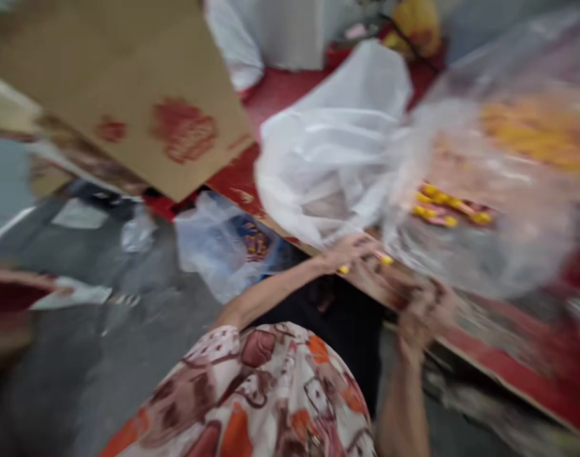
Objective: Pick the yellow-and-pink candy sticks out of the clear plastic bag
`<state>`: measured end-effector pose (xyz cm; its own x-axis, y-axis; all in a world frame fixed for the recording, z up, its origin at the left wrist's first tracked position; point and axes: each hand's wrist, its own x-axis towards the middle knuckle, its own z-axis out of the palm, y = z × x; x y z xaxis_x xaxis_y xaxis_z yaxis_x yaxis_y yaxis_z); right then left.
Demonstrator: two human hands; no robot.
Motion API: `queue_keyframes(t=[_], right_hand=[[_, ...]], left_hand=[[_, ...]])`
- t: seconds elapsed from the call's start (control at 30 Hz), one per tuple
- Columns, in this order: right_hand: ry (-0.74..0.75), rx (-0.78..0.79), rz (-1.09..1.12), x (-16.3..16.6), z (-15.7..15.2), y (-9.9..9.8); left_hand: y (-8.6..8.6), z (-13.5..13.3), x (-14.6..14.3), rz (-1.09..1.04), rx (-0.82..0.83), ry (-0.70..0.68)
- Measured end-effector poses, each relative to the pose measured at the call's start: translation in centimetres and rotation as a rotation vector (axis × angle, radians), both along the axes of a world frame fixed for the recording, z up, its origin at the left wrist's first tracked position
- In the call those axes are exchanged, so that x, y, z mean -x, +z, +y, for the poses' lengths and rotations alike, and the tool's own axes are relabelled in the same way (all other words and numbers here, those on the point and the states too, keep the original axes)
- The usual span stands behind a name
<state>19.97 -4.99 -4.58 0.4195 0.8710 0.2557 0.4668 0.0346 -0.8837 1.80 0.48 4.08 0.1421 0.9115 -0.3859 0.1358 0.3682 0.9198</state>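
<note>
Left hand [349, 252]: my fingers pinch small yellow pieces [386, 259] under the white bag [332, 158].
Right hand [420, 311]: grips the clear bag [485, 190], right of the white one, steadying it; blurred.

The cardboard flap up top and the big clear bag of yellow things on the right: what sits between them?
In the head view, a crumpled white plastic bag lies between the cardboard flap and the clear bag, on a red surface.
</note>
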Motion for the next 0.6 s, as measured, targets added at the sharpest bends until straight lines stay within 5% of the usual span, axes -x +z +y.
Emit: queue_keyframes(t=[0.1, 0.23, 0.37, 0.43, 0.6], right_hand=[[-0.071, 0.004, -0.072, -1.8, -0.9, -0.9], [-0.055, -0.018, -0.137, -1.3, 0.3, -1.6], [-0.018, -0.021, -0.145, -1.3, 0.2, -1.7], [-0.003, -0.028, -0.133, -1.4, 0.0, -1.8], [-0.011, -0.043, -0.124, -1.5, 0.0, -2.0]], left_hand=[[-1.0, 0.5, -0.8, 0.208, -0.208, -0.094], [-3.3, -0.2, -3.0, 0.778, -0.613, -0.39], [-3.8, 0.4, -3.3, 0.974, -0.661, -0.659], [-3.6, 1.1, -2.7, 0.898, -0.65, -0.662], [-4.5, 0.5, -2.0, 0.856, -0.729, -0.362]])
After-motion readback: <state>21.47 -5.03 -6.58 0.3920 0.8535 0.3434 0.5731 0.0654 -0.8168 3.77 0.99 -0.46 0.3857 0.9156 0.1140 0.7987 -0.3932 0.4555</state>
